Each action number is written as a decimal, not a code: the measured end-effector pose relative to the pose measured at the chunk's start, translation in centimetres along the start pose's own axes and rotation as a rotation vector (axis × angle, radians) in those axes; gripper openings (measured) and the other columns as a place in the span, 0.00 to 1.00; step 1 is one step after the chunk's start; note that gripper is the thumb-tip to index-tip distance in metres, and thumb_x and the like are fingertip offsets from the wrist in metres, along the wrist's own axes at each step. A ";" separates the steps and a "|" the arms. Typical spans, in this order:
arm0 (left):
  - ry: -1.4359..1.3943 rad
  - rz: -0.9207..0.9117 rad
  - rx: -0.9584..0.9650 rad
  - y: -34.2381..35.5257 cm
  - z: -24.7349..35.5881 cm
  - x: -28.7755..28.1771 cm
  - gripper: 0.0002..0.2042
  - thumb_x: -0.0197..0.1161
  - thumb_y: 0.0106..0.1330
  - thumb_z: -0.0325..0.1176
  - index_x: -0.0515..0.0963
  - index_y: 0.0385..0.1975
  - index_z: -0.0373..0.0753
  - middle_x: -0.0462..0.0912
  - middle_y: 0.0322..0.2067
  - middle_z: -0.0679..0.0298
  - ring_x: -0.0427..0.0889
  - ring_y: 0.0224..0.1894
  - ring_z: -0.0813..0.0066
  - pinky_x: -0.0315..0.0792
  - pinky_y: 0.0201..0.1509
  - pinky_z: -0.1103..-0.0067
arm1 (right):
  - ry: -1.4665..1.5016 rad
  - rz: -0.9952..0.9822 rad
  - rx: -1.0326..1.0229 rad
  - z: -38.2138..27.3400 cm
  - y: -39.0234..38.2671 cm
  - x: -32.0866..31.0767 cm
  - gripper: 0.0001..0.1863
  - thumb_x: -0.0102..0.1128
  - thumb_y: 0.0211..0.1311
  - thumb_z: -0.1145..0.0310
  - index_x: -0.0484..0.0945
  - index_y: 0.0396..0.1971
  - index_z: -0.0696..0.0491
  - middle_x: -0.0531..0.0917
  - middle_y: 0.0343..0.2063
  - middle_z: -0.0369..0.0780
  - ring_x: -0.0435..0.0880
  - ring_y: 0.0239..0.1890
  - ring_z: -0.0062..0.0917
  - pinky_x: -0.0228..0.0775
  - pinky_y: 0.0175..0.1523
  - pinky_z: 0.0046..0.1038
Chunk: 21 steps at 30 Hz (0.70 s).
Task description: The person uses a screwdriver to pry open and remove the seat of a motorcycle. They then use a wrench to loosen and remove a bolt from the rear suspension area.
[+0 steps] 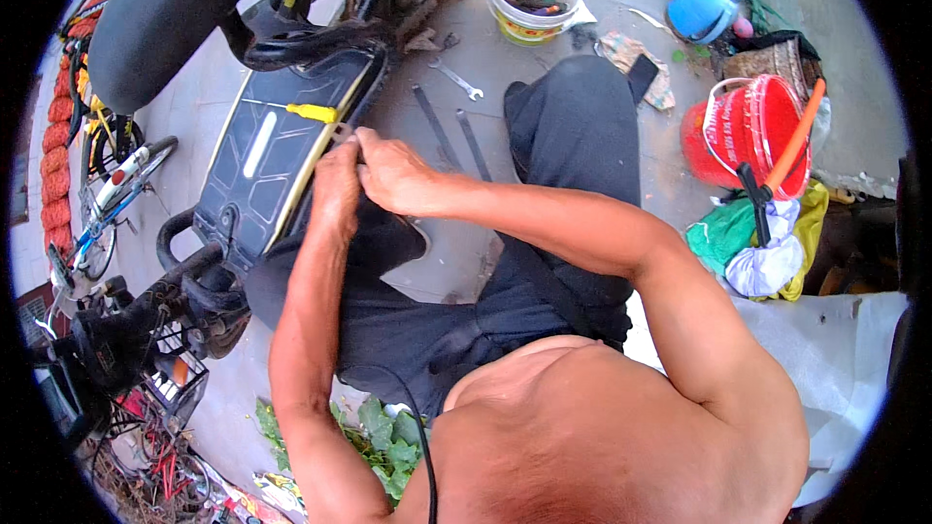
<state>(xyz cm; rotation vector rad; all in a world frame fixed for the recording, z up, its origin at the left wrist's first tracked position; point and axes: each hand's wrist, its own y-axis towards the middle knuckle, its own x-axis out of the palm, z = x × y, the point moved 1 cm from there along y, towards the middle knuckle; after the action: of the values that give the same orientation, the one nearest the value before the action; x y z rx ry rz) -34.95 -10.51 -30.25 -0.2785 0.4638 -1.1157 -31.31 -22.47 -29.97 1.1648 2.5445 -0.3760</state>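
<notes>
My left hand (336, 180) and my right hand (393, 175) meet beside the black footboard (228, 160) of the scooter, fingers closed on a small pale piece (342, 133) that is partly hidden and hard to make out. A yellow-handled screwdriver (312, 112) lies across the footboard just beyond them, near a pale strip in its middle. To their right, an open-ended wrench (455, 80) and two dark metal bars (434, 126) lie on the grey floor. The scooter's black seat (160, 15) is at the upper left.
A white bucket of tools (534, 2), a red bucket (738, 136), an orange-handled tool (794, 136), bundled cloths (762, 262) and a blue plastic container (701, 10) surround my knees. Bicycles (107, 213) stand at left; a leafy plant (383, 442) is behind my left arm.
</notes>
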 end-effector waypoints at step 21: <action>0.127 -0.088 -0.172 7.7 1.2 -4.4 0.13 0.54 0.70 0.39 0.78 0.40 0.35 0.84 0.34 0.60 0.83 0.34 0.72 0.75 0.36 0.78 | 0.276 -0.306 0.532 3.5 6.0 -6.0 0.15 0.61 0.57 0.70 0.78 0.42 0.64 0.82 0.25 0.42 0.82 0.22 0.25 0.76 0.25 0.25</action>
<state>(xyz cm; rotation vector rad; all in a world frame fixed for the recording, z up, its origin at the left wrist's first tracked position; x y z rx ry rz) -29.84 -3.28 -31.57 -0.3826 0.6672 -1.1858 -22.39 -24.01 -31.49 1.0399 2.9766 -1.0895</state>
